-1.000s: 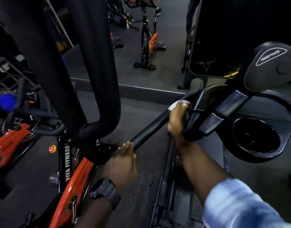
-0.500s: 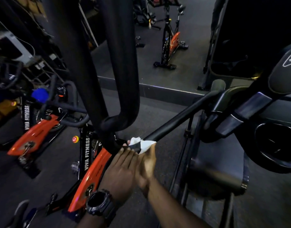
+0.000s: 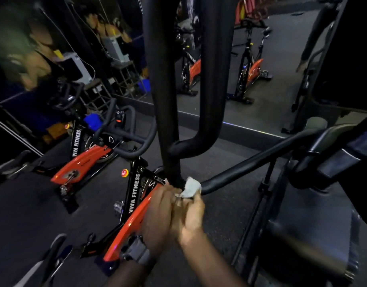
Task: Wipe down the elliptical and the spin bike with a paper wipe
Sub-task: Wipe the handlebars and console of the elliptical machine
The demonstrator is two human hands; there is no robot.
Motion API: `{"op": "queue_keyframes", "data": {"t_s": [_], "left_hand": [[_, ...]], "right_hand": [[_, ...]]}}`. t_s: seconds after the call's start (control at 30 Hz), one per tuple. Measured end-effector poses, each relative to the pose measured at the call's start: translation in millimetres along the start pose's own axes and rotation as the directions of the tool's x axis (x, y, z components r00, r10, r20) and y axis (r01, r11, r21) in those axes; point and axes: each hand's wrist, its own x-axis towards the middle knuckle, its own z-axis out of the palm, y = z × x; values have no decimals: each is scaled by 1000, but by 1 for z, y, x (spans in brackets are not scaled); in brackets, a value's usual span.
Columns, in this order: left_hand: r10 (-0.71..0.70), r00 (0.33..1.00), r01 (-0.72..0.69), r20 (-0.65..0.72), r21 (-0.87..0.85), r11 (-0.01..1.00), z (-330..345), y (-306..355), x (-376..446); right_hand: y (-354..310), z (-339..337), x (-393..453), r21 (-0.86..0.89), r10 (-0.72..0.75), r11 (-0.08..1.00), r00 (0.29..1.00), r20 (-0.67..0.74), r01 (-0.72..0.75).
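Pinching the paper wipe (image 3: pixel 190 187) against the elliptical's handlebar (image 3: pixel 251 162), right hand (image 3: pixel 189 214) fingers curl; left hand (image 3: pixel 157 216) fingers unclear.

My paper wipe (image 3: pixel 190 187) is pale grey-white against the matte black elliptical handle (image 3: pixel 246 165); the spin bike (image 3: pixel 134 204) beside it is black with an orange-red guard and white lettering, and my watch (image 3: pixel 137 250) is grey

Dark rubber floor (image 3: pixel 230 220). Wall mirror (image 3: pixel 261 48) behind a low ledge. Blue object (image 3: pixel 91 119), possibly a cloth, too blurred to identify. Shelving (image 3: pixel 120 79) with grey boxes (image 3: pixel 114 48).
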Motion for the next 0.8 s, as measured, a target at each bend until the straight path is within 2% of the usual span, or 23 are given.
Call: {"op": "queue_keyframes", "data": {"t_s": [0.07, 0.13, 0.2, 0.23, 0.27, 0.3, 0.33, 0.37, 0.4, 0.43, 0.47, 0.5, 0.53, 0.6, 0.63, 0.67, 0.73, 0.8], "left_hand": [[-231, 964, 193, -130, -252, 948, -1, 1, 7], [-464, 871, 325, -161, -519, 790, 0, 1, 16], [-631, 776, 395, 2, -782, 483, 1, 1, 27], [-669, 735, 420, 109, -849, 322, 1, -2, 31], [-674, 711, 436, 201, -878, 198, 0, -6, 34], [-647, 712, 439, 272, -892, 108, 0, -11, 36], [-598, 733, 423, 323, -906, 30, 1, -17, 38], [-547, 758, 399, 356, -916, -43, 3, -23, 40], [-499, 785, 371, 368, -923, -98, 7, -29, 41], [-436, 825, 332, 359, -933, -140, 12, -38, 43], [-372, 864, 300, 340, -940, -163, 18, -47, 45], [-304, 902, 267, 307, -949, -166, 26, -59, 50], [-232, 930, 255, 285, -955, -151, 37, -70, 53], [-79, 971, 216, 226, -969, -119, 58, -86, 52], [-20, 978, 202, 207, -969, -140, 64, -93, 51], [40, 980, 200, 196, -967, -160, 63, -96, 53], [169, 969, 211, 179, -959, -189, 55, -90, 49], [244, 947, 250, 207, -955, -161, 39, -86, 45]], "right_hand": [[0, 7, -5, -162, -75, 984, 996, -36, 69], [3, 3, -8, -312, -193, 937, 977, -87, 158], [6, 2, -14, -531, -352, 807, 933, -78, 260], [8, 2, -15, -655, -429, 686, 903, -10, 318], [9, 2, -14, -786, -513, 493, 854, 84, 373], [9, 6, -14, -883, -595, 216, 773, 219, 417], [8, 12, -12, -884, -638, -124, 647, 418, 450], [5, 22, -10, -763, -577, -478, 499, 646, 435], [1, 36, -10, -550, -421, -754, 379, 824, 359], [-3, 51, -9, -315, -238, -918, 299, 924, 242], [-9, 70, -10, -120, -89, -986, 238, 967, 116], [-16, 89, -13, 26, 24, -1000, 181, 983, -8], [-26, 106, -17, 130, 109, -981, 140, 984, -147], [-40, 121, -24, 313, 283, -878, 135, 950, -362], [-38, 113, -21, 395, 356, -831, 172, 919, -393], [-31, 98, -16, 459, 395, -810, 237, 887, -365], [-23, 50, -10, 596, 456, -762, 442, 773, -256], [-19, 21, -17, 713, 462, -652, 612, 642, -256]]}}
